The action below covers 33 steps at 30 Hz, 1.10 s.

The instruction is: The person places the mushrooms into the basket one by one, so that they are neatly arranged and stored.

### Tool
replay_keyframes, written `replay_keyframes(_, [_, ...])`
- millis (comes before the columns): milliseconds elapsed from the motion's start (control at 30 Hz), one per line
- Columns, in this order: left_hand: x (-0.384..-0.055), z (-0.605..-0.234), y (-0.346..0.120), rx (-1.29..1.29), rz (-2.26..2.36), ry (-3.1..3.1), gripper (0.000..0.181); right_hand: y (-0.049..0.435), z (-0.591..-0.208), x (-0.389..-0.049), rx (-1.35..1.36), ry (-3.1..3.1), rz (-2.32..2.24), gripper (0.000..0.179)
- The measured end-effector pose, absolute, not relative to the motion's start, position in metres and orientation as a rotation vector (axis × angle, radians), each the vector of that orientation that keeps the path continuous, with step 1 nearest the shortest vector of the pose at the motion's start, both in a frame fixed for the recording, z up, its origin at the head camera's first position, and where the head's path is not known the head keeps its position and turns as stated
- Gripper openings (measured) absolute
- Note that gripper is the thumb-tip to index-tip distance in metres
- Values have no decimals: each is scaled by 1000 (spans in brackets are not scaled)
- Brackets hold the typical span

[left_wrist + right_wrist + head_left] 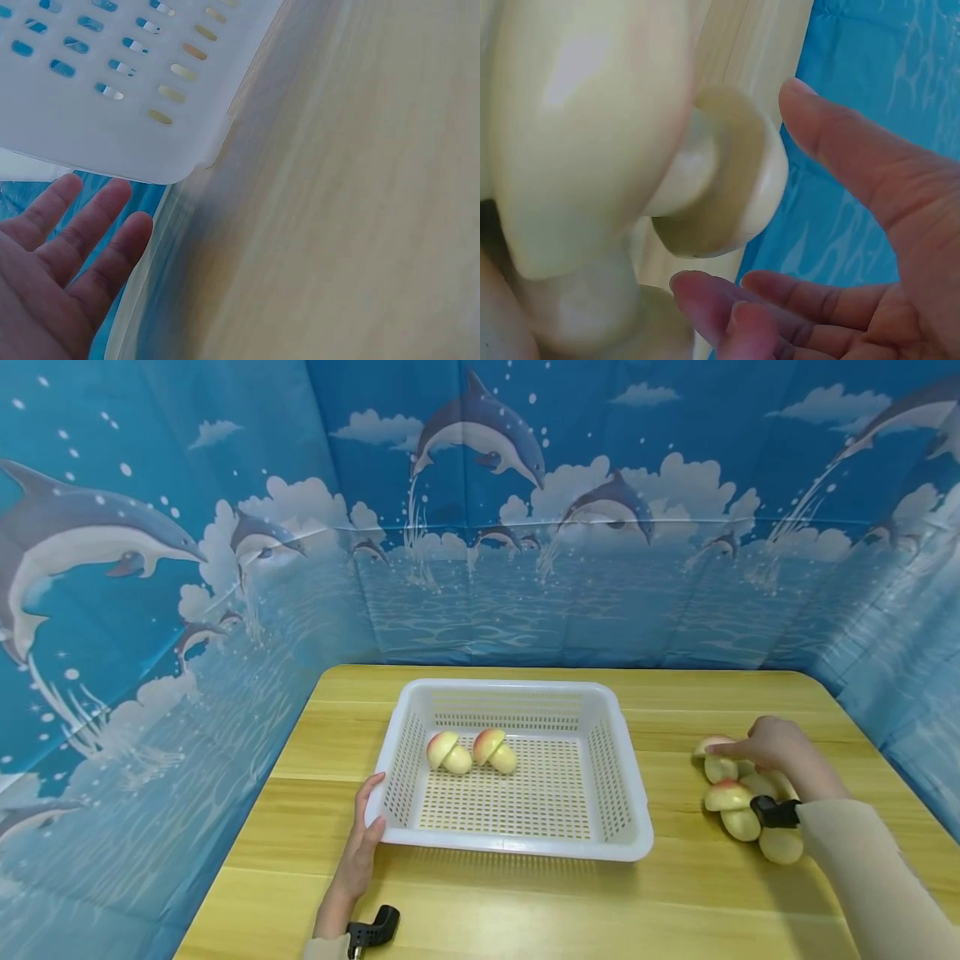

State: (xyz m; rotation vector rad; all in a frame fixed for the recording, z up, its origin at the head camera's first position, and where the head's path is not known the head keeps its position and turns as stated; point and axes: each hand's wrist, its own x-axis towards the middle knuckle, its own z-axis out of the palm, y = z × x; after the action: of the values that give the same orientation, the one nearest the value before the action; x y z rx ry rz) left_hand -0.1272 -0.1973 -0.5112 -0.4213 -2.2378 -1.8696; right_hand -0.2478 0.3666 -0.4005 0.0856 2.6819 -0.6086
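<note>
A white plastic basket [517, 843] with slotted walls holds two toy mushrooms, one at the left [450, 753] and one beside it [495, 752]. My left hand [357, 860] rests against its near left corner, the thumb by the front rim. In the left wrist view three fingers [112, 247] stretch out straight beneath the basket edge. Over on the right, my right hand [783, 756] reaches across a pile of pale mushrooms with reddish caps [727, 795]. The right wrist view shows thumb and fingers spread on either side of one mushroom [739, 176], with gaps visible.
A wooden table [480, 910] carries the basket and the mushroom pile. Blue dolphin-print curtains [480, 602] hang behind the table and along its sides. Black camera mounts [375, 928] sit on both wrists.
</note>
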Motion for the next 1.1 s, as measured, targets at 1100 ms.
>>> replay_keyframes(1100, [-127, -509, -197, -421, -1928, -2221, 56, 348, -422, -253, 36, 2627, -697, 59])
